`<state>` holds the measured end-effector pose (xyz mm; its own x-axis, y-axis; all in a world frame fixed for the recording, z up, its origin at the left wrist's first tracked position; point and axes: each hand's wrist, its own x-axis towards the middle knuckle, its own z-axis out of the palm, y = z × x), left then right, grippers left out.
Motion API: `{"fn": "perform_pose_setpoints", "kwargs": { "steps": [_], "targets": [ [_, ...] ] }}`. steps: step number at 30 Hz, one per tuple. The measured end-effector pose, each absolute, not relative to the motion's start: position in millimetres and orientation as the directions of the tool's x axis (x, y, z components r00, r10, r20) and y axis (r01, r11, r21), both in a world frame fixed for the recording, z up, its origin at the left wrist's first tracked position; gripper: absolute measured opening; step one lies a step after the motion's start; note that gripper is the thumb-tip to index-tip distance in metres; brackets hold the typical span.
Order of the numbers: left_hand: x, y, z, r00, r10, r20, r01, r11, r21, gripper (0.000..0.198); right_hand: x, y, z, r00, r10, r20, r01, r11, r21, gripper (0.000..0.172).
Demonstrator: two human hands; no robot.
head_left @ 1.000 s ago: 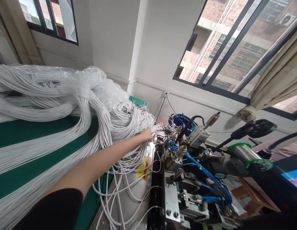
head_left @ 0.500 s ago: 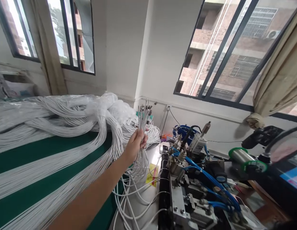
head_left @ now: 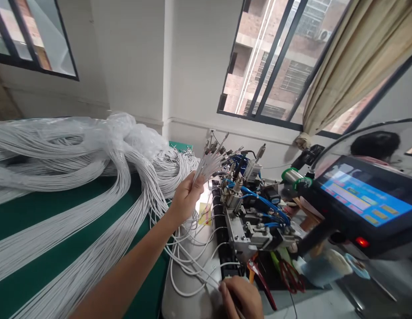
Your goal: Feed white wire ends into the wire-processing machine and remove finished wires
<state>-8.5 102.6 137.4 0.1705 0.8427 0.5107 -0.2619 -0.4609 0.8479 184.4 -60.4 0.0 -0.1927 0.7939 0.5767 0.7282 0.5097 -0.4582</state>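
Observation:
My left hand point(head_left: 187, 195) is closed around a bundle of white cables point(head_left: 209, 165), whose bare metal and brown connector ends fan out above the fist. Loose white cables point(head_left: 189, 252) curve below it toward the machine's black conveyor strip point(head_left: 221, 221). Low in the view, my right hand point(head_left: 242, 297) is closed with its fingers pinched at a white cable beside the near end of that strip; the fingertips are partly hidden. The soldering-type machine point(head_left: 245, 212), with blue air hoses and metal clamps, stands right of my left hand.
Long bundles of white cable point(head_left: 66, 212) cover a green table point(head_left: 36, 199) at left, partly wrapped in clear plastic. At right are a lit touch screen point(head_left: 365, 199), a wire spool point(head_left: 292, 175), red-handled scissors point(head_left: 290, 274) and orange-and-red pliers point(head_left: 262, 279). Behind the screen sits a person point(head_left: 375, 146).
My view has turned to the right, bringing the screen and tools in. My right hand has come into view at the bottom. The bundle in my left hand now leans right and spreads wider.

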Motion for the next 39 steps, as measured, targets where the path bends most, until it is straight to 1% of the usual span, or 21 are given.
{"fn": "perform_pose_setpoints", "kwargs": {
  "steps": [3,10,13,18,23,27,32,35,39],
  "targets": [
    [-14.2,99.0,138.7,0.197,0.837,0.511,-0.244,-0.463,0.852,0.041,184.4,-60.4,-0.6,-0.24,0.785,0.572,0.724,0.537,-0.433,0.02],
    [-13.5,101.3,135.2,0.247,0.815,0.524,-0.279,-0.458,0.844,0.041,180.4,-64.2,8.1,-0.255,0.811,0.527,0.744,0.512,-0.428,0.021],
    [-12.5,102.2,134.2,0.248,0.817,0.52,-0.304,-0.444,0.843,0.042,180.1,-63.8,7.9,-0.255,0.808,0.531,0.743,0.515,-0.427,0.021],
    [-11.4,100.1,136.7,0.244,0.832,0.499,-0.292,-0.427,0.856,0.047,180.6,-63.1,5.3,-0.259,0.803,0.537,0.758,0.513,-0.402,0.021],
    [-10.7,100.3,135.7,0.239,0.832,0.501,-0.265,-0.441,0.858,0.043,180.3,-63.4,5.5,-0.268,0.794,0.547,0.758,0.524,-0.39,0.02],
    [-12.0,100.4,132.7,0.225,0.812,0.538,-0.201,-0.502,0.841,0.039,180.6,-63.7,6.1,-0.278,0.795,0.54,0.763,0.524,-0.379,0.02],
    [-12.5,96.1,131.5,0.201,0.785,0.586,-0.054,-0.589,0.807,0.037,180.5,-64.2,7.5,-0.274,0.81,0.518,0.774,0.506,-0.381,0.02],
    [-11.8,93.6,131.3,0.155,0.764,0.627,0.037,-0.638,0.769,0.036,180.4,-63.7,7.9,-0.279,0.8,0.531,0.767,0.519,-0.378,0.019],
    [-12.2,92.2,131.9,0.164,0.716,0.679,0.126,-0.698,0.705,0.032,180.3,-63.0,7.5,-0.278,0.804,0.526,0.774,0.512,-0.373,0.019]
  ]
}}
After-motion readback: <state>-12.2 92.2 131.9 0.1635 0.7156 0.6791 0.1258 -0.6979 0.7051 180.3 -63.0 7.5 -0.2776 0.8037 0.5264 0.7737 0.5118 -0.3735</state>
